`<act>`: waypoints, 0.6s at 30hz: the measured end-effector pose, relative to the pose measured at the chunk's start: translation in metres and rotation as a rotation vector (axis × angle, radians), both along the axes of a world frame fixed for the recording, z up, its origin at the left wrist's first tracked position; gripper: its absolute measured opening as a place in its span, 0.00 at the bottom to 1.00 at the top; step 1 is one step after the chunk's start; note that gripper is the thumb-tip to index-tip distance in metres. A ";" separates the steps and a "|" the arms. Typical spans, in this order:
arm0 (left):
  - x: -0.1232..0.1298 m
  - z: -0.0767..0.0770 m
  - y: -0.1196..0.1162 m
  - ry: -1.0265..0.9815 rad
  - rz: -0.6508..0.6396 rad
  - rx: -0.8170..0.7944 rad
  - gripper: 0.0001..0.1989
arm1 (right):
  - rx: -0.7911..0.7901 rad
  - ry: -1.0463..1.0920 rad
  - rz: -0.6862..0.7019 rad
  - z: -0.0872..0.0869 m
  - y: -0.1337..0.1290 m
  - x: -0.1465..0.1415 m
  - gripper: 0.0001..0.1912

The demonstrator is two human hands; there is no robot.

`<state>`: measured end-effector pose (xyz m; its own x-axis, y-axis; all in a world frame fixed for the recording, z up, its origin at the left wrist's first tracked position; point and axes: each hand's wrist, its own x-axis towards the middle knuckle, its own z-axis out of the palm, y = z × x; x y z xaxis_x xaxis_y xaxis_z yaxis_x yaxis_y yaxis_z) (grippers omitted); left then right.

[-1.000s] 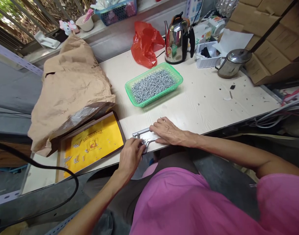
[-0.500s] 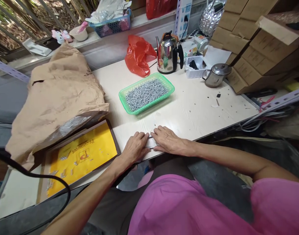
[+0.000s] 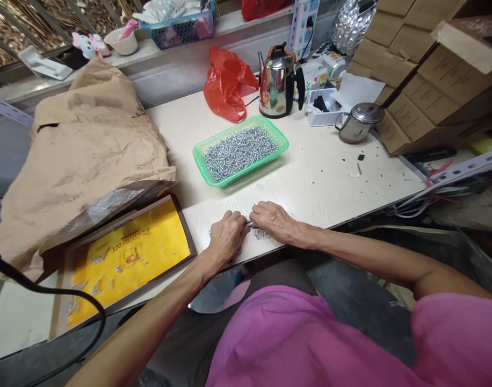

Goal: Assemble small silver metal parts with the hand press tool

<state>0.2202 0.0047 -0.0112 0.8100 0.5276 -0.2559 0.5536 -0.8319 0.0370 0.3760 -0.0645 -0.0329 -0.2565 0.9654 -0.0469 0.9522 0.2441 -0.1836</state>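
Note:
Near the front edge of the table, my left hand [image 3: 226,235] is closed, knuckles up, around one end of a narrow grey metal-looking strip [image 3: 249,223]. The other end is gripped by my right hand [image 3: 272,221], its fingers curled together. Only a short length of the strip shows between the hands, so its full shape is hidden. Beneath my right hand lies a small speckled patch [image 3: 261,234] that I cannot make out. Beyond both hands stands a green plastic basket [image 3: 201,166] full of small shiny metal pins [image 3: 241,153].
At left, a yellow-lined box tray [image 3: 149,252] holds several small metal pieces beside a large brown paper sack [image 3: 93,140]. Behind the basket are a red plastic bag [image 3: 225,86] and an electric kettle [image 3: 275,88]. A metal pot [image 3: 361,123] and stacked cartons [image 3: 423,102] stand right.
The flat strip between my hands has been lifted and tilted, and now looks narrower. My fingers have curled in around it. The view has shifted slightly.

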 end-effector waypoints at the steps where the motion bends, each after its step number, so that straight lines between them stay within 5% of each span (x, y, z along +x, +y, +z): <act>1: 0.000 0.001 0.000 0.002 0.004 0.003 0.09 | 0.000 0.010 -0.007 -0.001 0.000 0.001 0.09; 8: -0.008 -0.010 -0.016 -0.147 0.108 0.060 0.21 | 0.051 0.193 0.099 -0.001 0.010 0.027 0.23; 18: -0.018 -0.040 -0.076 -0.412 0.061 -0.040 0.26 | 0.047 0.012 -0.034 0.001 0.037 0.012 0.11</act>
<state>0.2024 -0.0712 -0.0516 0.8167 0.5738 0.0621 0.5336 -0.7917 0.2974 0.3882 -0.0279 -0.0320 -0.2233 0.9748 0.0013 0.9581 0.2197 -0.1840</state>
